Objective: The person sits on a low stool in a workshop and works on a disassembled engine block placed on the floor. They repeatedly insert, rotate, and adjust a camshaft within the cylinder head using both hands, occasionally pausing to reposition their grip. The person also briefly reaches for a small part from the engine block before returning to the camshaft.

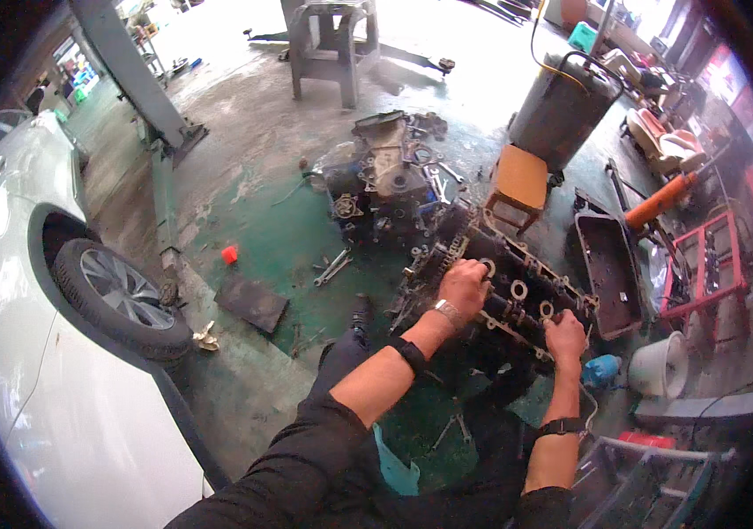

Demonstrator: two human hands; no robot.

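I have both hands on the dark cylinder head [518,291], which lies on the green workshop floor [279,238] just in front of my legs. My left hand [463,286] rests on its near end, fingers curled over the top edge. My right hand [564,337] grips its near side, fingers closed. An engine block [385,181] sits just beyond, a black oil pan [610,273] to the right.

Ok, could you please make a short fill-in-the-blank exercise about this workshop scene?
1. Both hands, the left hand and the right hand, rest on the dark ____ part.
2. The car at the left is ____ in colour.
3. The small stool near the dark drum is ____.
4. The bucket at the right is ____.

Missing words: engine; white; orange; white
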